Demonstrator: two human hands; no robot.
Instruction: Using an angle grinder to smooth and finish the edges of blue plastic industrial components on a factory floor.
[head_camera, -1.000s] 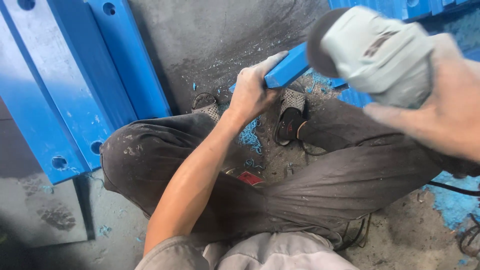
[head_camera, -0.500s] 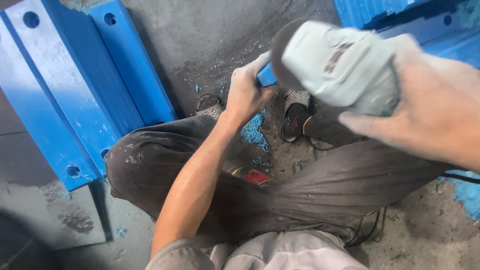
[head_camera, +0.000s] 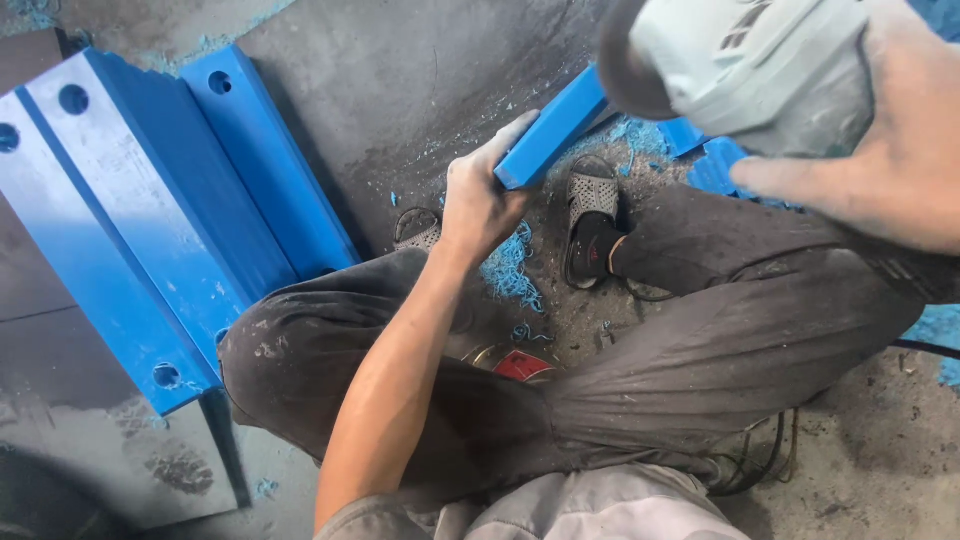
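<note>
Two labelled spots only, no packages, signs or screens. First: a dark printed marking (head_camera: 742, 32) on the pale grey-green casing of the power tool (head_camera: 770, 70) at top right, several short slanted dark strokes close together, too blurred to make out. Second: a red label (head_camera: 522, 365) with a thin pale edge on a round metallic object (head_camera: 497, 357) on the floor, low in the centre, tucked between the two bent trouser legs and partly hidden by them; wedge-shaped in its visible part, printing too small to tell.
</note>
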